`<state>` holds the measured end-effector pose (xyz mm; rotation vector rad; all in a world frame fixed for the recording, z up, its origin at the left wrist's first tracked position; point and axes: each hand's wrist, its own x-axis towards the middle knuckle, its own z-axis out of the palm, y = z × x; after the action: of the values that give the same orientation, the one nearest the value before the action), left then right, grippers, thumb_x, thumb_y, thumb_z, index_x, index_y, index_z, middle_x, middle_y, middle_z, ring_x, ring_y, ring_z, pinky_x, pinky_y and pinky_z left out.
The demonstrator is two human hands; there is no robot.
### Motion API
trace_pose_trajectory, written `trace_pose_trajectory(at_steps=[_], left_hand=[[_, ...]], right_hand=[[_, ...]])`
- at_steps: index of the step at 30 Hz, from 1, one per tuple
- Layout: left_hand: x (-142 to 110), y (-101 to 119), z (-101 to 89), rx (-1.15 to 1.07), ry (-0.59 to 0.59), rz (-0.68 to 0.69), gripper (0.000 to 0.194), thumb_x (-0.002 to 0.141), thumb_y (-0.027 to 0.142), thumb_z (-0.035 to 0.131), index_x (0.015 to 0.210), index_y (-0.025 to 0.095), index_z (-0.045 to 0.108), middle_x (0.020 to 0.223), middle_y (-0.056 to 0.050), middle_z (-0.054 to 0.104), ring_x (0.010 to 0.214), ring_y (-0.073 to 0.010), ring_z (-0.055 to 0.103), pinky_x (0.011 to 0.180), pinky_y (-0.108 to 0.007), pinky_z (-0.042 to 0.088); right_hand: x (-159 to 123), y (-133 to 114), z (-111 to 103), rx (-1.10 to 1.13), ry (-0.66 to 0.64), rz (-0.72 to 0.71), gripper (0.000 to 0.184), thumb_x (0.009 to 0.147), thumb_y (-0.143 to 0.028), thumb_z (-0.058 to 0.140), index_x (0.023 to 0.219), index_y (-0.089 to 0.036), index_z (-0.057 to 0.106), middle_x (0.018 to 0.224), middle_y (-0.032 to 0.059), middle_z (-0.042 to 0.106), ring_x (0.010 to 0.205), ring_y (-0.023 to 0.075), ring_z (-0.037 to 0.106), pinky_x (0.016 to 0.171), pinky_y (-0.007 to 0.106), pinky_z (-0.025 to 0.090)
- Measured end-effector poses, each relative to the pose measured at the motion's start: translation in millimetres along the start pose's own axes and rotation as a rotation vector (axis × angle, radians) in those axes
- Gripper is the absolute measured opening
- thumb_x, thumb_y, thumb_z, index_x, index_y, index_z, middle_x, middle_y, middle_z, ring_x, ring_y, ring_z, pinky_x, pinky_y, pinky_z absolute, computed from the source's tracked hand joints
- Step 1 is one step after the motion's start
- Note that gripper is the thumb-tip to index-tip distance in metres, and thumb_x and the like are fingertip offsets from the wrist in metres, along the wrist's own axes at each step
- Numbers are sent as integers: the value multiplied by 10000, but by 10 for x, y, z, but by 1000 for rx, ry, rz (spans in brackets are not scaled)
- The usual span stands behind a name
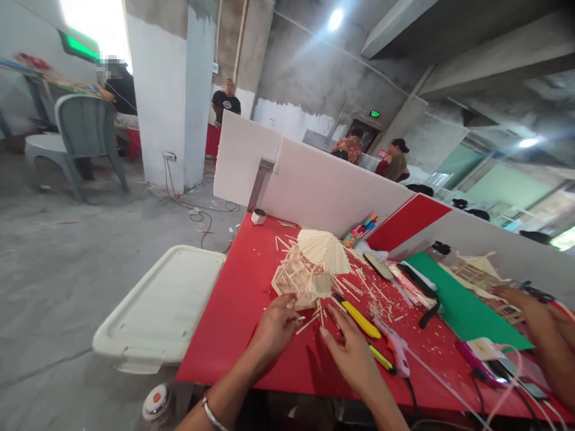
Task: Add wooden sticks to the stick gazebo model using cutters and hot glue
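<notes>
- While a gray chair (87, 129) stood at the far left, a person in black (123, 93) sat just beyond it.
- Beside the bench (215, 359), at its left, was a pale box with a lid (162, 299); a flask (156, 400) with an orange spot on its top stood nearer the camera.
- Near the bench's far left corner was a small white cup (259, 216).
- The left hand (276, 326), with a bracelet (211, 413) at its wrist, was at the near edge of the stick model. Its grip was mostly closed, the fingers curled toward the thumb near a thin stick; I could not tell whether it had hold of anything.
- The stick model (291, 272) lay on the bench beyond both hands, its fan-shaped roof (323, 248) at the far side, with loose sticks around it.
- The right hand (353, 347) had a loose grip, thumb and fingers parted beside the model's near end.
- Just right of it lay a yellow-handled tool (362, 318), then a pink glue gun (395, 347).
- Farther right were a green board (467, 299), a second stick model (478, 269) and a co-worker's hand (523, 305).
</notes>
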<state>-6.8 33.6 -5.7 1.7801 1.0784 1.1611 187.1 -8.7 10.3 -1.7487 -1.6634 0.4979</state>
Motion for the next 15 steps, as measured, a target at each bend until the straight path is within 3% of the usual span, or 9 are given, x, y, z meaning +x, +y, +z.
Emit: trace_pose_trajectory(at_steps=[2, 4, 7, 15], left_hand=[[-98, 33, 83, 50, -16, 17, 222, 757, 127, 564, 610, 194, 717, 1281, -145, 591, 1143, -307, 565, 929, -443, 447], [-155, 30, 154, 101, -6, 46, 203, 751, 115, 568, 659, 194, 730, 1270, -150, 599, 1163, -312, 550, 953, -458, 434], [-183, -23, 222, 132, 33, 88, 204, 732, 86, 571, 715, 195, 743, 1254, -151, 610, 1170, -311, 545, 963, -464, 433], [-185, -85, 263, 141, 84, 89, 219, 729, 73, 567, 757, 198, 745, 1252, -159, 607, 1162, -334, 546, 961, -510, 429]], right_hand=[[87, -54, 99, 138, 37, 56, 578, 743, -478, 567, 1240, -184, 539, 1275, 110, 552, 1223, 266, 478, 1043, 429, 356], [174, -39, 166, 174, 34, 82, 582, 736, -462, 558, 1228, -152, 539, 1199, 127, 603, 1093, 256, 581, 960, 414, 441], [268, 39, 209, 209, 26, 104, 584, 718, -446, 553, 1207, -127, 547, 1165, 143, 625, 1011, 248, 625, 875, 393, 498], [303, 108, 285, 289, 38, 124, 511, 715, -397, 604, 1164, -154, 588, 1197, 115, 621, 1106, 239, 577, 981, 402, 419]])
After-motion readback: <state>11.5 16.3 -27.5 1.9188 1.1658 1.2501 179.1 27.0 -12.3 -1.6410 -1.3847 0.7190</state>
